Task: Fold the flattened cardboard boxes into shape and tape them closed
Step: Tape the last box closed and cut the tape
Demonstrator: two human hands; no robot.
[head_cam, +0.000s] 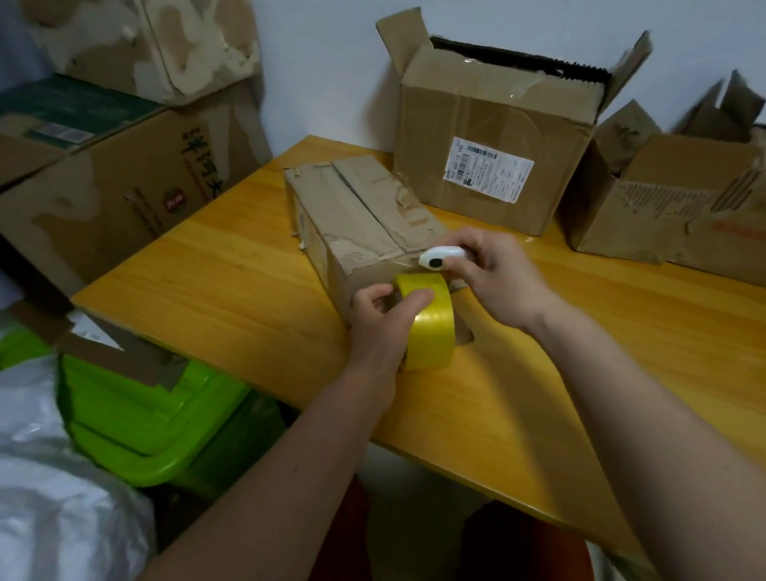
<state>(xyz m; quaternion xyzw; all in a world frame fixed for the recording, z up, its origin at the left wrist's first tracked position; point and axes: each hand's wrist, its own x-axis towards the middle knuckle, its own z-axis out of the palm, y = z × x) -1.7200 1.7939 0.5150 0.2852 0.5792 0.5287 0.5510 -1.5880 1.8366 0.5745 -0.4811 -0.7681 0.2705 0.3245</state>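
A worn, folded cardboard box (pixel 355 214) lies on the wooden table (pixel 234 288), its top flaps closed along a middle seam. Against the box's near end stands a yellow tape roll (pixel 430 335), gripped by my left hand (pixel 383 322) with the thumb over its top. A clear strip of tape runs from the roll up to the box's near edge. My right hand (pixel 492 276) holds a small white cutter (pixel 441 257) with a black dot right at that strip, just above the roll.
Behind the box stands an open box with a shipping label (pixel 493 143), and a torn open box (pixel 681 199) sits at the right. Stacked cartons (pixel 109 131) fill the left side. A green plastic bin (pixel 146 418) and a white bag (pixel 14 467) lie below the table's left edge.
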